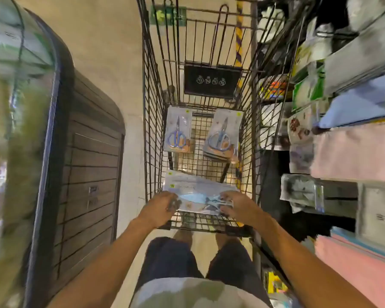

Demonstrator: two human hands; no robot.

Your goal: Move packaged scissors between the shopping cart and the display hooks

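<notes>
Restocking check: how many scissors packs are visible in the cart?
At least 4: far left, a stack far right, two overlapping near the hands; stacked ones may hide more.

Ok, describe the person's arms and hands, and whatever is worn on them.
Both forearms are bare, with no sleeves in view. The left hand and right hand wear no gloves; no watch or bands show at the wrists. Rings cannot be ruled out, since the fingers are blurred.

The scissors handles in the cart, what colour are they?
Blue, seen in the head view: scissors handles.
</notes>
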